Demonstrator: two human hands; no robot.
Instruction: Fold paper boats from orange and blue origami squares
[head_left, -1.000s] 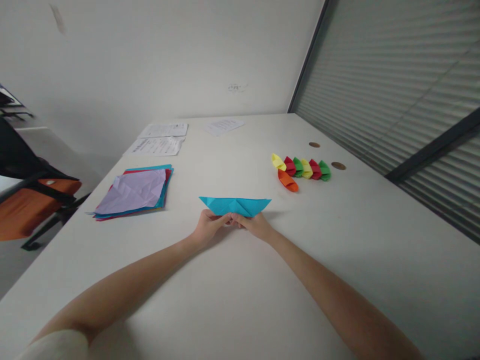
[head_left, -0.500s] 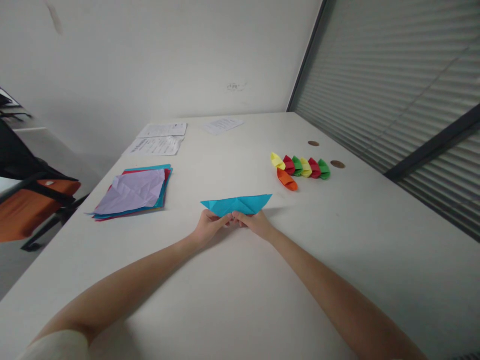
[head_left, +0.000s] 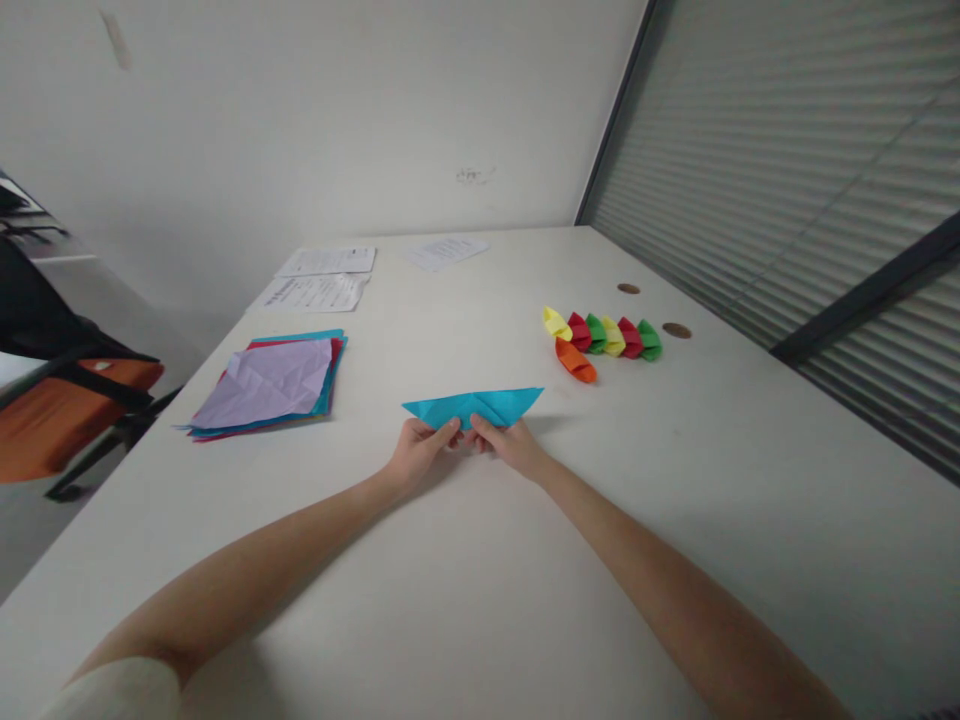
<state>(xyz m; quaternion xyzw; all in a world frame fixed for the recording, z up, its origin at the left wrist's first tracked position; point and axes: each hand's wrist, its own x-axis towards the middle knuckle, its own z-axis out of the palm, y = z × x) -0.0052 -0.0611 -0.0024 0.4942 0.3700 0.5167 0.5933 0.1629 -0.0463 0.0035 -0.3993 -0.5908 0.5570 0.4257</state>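
Observation:
A folded sheet of blue origami paper (head_left: 474, 404), long and pointed at both ends, is held just above the table in front of me. My left hand (head_left: 424, 446) grips its lower left part, thumb on the near face and fingers behind. My right hand (head_left: 507, 444) pinches the lower right part the same way, its thumb close to the left one. The fingers behind the paper are partly hidden. To the right lies an orange folded paper boat (head_left: 575, 360), below a row of several small folded paper pieces (head_left: 613, 336) in yellow, red and green.
On the left lies a stack of coloured paper with a crumpled purple sheet (head_left: 266, 378) on top. Printed pages (head_left: 319, 292) lie at the back left of the white table (head_left: 480, 580). An orange chair (head_left: 79, 410) stands beyond the left edge; blinds (head_left: 810, 150) line the right.
Both thumbs have drawn slightly apart and moved up on the blue paper's near face. The paper stays in nearly the same place.

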